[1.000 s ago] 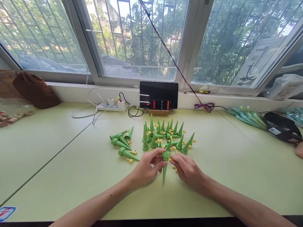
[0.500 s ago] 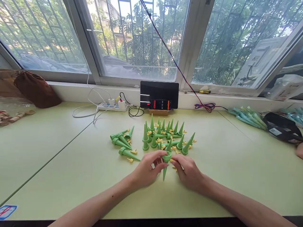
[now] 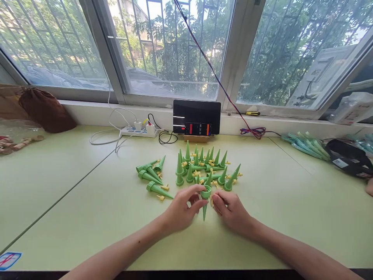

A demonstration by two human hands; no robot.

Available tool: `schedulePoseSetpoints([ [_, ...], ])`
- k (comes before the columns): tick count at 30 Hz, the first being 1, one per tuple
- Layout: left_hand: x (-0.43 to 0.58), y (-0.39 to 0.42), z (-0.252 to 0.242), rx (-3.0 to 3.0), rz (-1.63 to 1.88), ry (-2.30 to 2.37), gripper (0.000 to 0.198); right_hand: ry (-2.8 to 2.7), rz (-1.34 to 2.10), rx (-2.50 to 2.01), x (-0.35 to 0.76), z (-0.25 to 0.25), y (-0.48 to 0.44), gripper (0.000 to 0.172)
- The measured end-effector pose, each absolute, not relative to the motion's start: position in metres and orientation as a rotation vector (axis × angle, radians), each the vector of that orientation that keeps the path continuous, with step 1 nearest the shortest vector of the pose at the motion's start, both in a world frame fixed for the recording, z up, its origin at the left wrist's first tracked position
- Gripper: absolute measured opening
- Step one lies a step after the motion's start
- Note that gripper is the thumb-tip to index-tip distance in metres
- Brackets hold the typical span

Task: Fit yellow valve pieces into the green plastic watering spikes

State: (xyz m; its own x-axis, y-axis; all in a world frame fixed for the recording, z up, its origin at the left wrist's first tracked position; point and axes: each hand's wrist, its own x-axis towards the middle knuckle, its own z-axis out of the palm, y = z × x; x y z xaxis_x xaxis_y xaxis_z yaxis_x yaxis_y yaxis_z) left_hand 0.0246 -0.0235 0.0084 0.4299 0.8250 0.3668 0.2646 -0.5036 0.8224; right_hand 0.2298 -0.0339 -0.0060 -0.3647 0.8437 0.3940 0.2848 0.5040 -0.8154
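Note:
My left hand (image 3: 183,208) grips a green plant watering spike (image 3: 206,192) by its ribbed collar, with the open end up and the point down. Just to its right, my right hand (image 3: 231,208) is closed on a small yellow valve (image 3: 212,201), mostly hidden by the fingers. The valve sits close beside the spike's collar; whether they touch I cannot tell. Behind both hands, several green spikes with yellow valves (image 3: 222,177) stand or lie in a cluster. A smaller group of spikes (image 3: 157,189) lies on the left, with loose yellow valves (image 3: 160,198) near it.
A tablet (image 3: 196,112) and a phone (image 3: 198,129) lean at the back below the window. Left of them lie a power strip (image 3: 140,132) and cables. A brown bag (image 3: 46,111) is at far left; bundled tubes (image 3: 305,146) and a black strap (image 3: 346,157) are at right.
My right hand has shifted slightly away from the spike, and the yellow valve now points more downward. The spike in my left hand hangs a little straighter.

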Motion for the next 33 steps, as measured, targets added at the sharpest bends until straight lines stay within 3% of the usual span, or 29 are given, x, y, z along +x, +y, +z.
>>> schedulePoseSetpoints([
  [15,0.026,-0.019,0.005,1.638,0.958,0.855,0.011,-1.918,0.896,-0.957,0.229,0.001,-0.033,0.035],
  [22,0.027,-0.018,0.005,1.434,0.924,0.752,0.032,-2.045,0.638,-0.936,0.231,-0.003,-0.033,0.028],
  [33,0.025,-0.016,0.011,1.305,0.805,0.734,0.044,-2.2,0.296,-0.843,0.235,-0.017,-0.028,0.025],
])
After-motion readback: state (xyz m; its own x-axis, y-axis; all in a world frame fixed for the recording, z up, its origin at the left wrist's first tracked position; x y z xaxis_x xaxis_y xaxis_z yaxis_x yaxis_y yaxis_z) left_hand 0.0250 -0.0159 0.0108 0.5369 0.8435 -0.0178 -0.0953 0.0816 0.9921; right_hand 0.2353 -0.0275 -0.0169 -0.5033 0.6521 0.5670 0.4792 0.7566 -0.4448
